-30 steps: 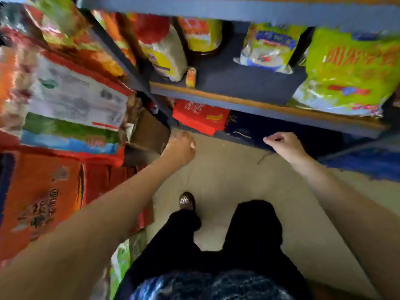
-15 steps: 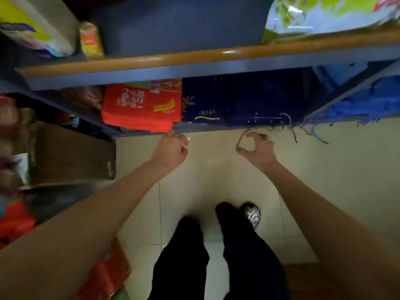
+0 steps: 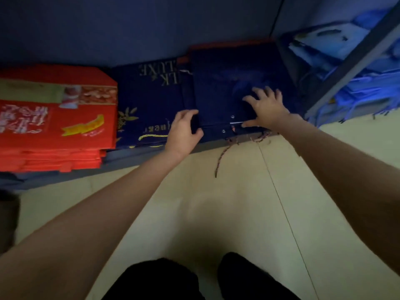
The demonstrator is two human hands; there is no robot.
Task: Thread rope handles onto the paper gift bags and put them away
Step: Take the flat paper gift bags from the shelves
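You are bent over the low dark blue shelf (image 3: 65,178), which stands just above the pale tiled floor (image 3: 216,213). On its left part lies the stack of flat red printed paper bags (image 3: 56,131). Beside it lies the pile of navy paper gift bags with gold lettering (image 3: 151,98), and to the right of that the stack of plain navy paper gift bags (image 3: 218,92), which is the task's thing here. Further right, behind a grey shelf post (image 3: 350,68), there are bright blue bags (image 3: 368,83).

Your left hand (image 3: 183,132) grips the front left edge of the top plain navy bag, thumb on top and fingers curled around the edge. Your right hand (image 3: 265,108) lies flat on the same bag, fingers spread and straight, pressing it down. A dark braided rope handle (image 3: 223,156) hangs from the front of this stack over the shelf edge.

I judge that you are in the putting-away step: the bag with its handle is being seated on the stack. The next move probably calls for pushing the bag square with the ones below and tucking the loose rope in, so it does not catch.
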